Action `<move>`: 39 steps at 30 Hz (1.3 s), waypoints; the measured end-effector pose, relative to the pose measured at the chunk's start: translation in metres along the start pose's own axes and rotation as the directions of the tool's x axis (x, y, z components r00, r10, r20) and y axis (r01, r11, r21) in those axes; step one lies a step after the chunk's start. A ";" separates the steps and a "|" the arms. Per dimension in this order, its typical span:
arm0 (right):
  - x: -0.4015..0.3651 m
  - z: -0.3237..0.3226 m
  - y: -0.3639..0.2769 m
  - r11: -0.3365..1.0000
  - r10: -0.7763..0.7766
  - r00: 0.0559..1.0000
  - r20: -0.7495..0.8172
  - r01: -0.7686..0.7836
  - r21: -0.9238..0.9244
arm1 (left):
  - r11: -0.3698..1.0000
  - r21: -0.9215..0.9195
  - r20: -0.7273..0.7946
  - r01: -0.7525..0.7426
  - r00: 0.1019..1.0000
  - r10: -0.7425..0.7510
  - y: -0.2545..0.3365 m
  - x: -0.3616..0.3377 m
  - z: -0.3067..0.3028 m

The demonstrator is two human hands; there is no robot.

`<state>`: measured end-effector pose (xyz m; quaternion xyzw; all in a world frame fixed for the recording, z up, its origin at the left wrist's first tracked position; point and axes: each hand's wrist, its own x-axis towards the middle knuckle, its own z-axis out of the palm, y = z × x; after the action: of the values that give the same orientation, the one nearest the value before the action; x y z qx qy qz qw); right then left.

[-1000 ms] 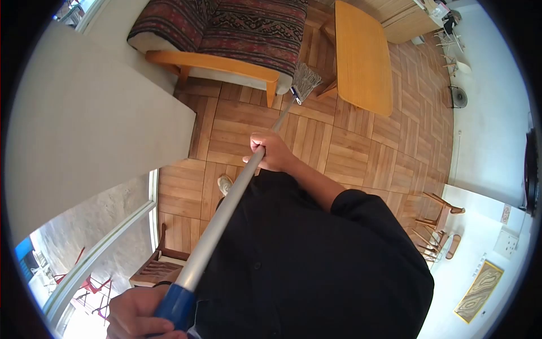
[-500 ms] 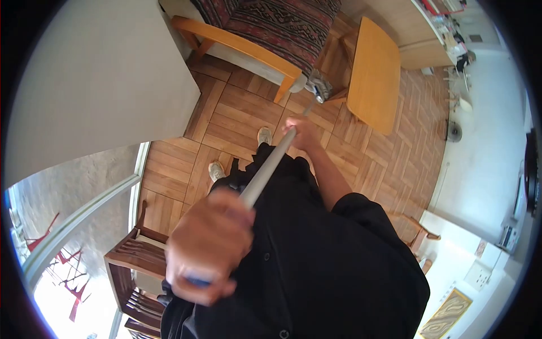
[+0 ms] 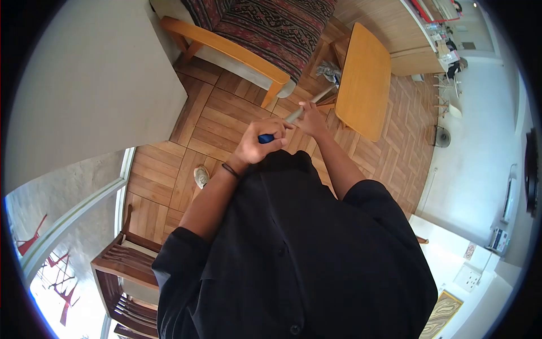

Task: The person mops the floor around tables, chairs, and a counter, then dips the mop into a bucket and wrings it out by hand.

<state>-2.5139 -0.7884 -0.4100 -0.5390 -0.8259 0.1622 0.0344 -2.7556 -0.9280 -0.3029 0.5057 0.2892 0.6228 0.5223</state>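
A pale pole (image 3: 294, 116) with a blue end runs up and to the right from my body. My left hand (image 3: 261, 141), with a dark band at its wrist, is wrapped round the pole's upper end, and the blue tip shows between the fingers. Farther down the pole, my right hand (image 3: 311, 119) is closed round it. At the far end, a grey fibrous head (image 3: 328, 70) lies low by the wooden table, beyond the sofa's corner. The table's edge hides part of that end.
A wooden table (image 3: 364, 79) stands right of a sofa with patterned fabric (image 3: 265, 34) and a wooden armrest (image 3: 226, 48). A large pale panel (image 3: 96, 90) fills the upper left. Slatted wooden chairs (image 3: 127, 265) stand lower left, by a glass door frame. A fan (image 3: 442, 137) is near the right wall.
My left hand has moved away from the camera, down along the pole's direction toward my right hand. The pole's far end and grey head have moved farther out beside the table.
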 end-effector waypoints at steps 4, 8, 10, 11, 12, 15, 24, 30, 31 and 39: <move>-0.011 0.008 -0.024 0.987 -0.077 0.990 -0.119 0.093 0.131 | 0.999 -0.009 -0.043 -0.048 0.998 0.047 0.038 -0.018 -0.004; -0.027 0.002 -0.078 0.978 -0.161 0.972 -0.173 0.181 0.106 | 0.982 0.092 -0.054 -0.162 0.984 0.168 0.132 -0.042 -0.027; -0.046 -0.023 -0.136 0.968 -0.235 0.933 -0.271 0.251 0.022 | 0.964 0.139 -0.058 -0.227 0.970 0.237 0.175 -0.056 -0.039; -0.051 -0.022 -0.158 0.956 -0.252 0.910 -0.330 0.287 0.061 | 0.950 0.176 -0.047 -0.258 0.962 0.270 0.196 -0.061 -0.046; -0.056 -0.020 -0.178 0.941 -0.264 0.883 -0.388 0.324 0.097 | 0.929 0.209 -0.031 -0.305 0.948 0.317 0.219 -0.067 -0.051; -0.075 -0.038 -0.235 0.865 -0.324 0.870 -0.372 0.432 0.257 | 0.767 0.446 0.024 -0.462 0.863 0.505 0.272 -0.118 -0.086; -0.113 -0.056 -0.234 0.796 -0.432 0.889 -0.151 0.454 0.400 | 0.753 -0.382 0.180 -0.536 0.756 0.630 0.288 -0.077 -0.008; -0.074 -0.055 -0.135 0.891 -0.399 0.911 -0.105 0.412 0.190 | 0.870 -0.150 0.158 -0.469 0.857 0.490 0.206 -0.061 0.021; -0.063 -0.055 -0.117 0.901 -0.394 0.914 -0.098 0.406 0.152 | 0.867 -0.125 0.149 -0.483 0.855 0.497 0.182 -0.056 0.022; 0.045 -0.043 0.053 0.970 -0.043 0.984 0.172 0.083 -0.228 | 0.963 0.119 0.102 -0.243 0.968 0.231 0.024 0.025 0.051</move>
<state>-2.4763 -0.7184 -0.3904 -0.4973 -0.8559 0.1067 -0.0931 -2.7158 -0.9202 -0.2568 0.5964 0.2437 0.6380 0.4218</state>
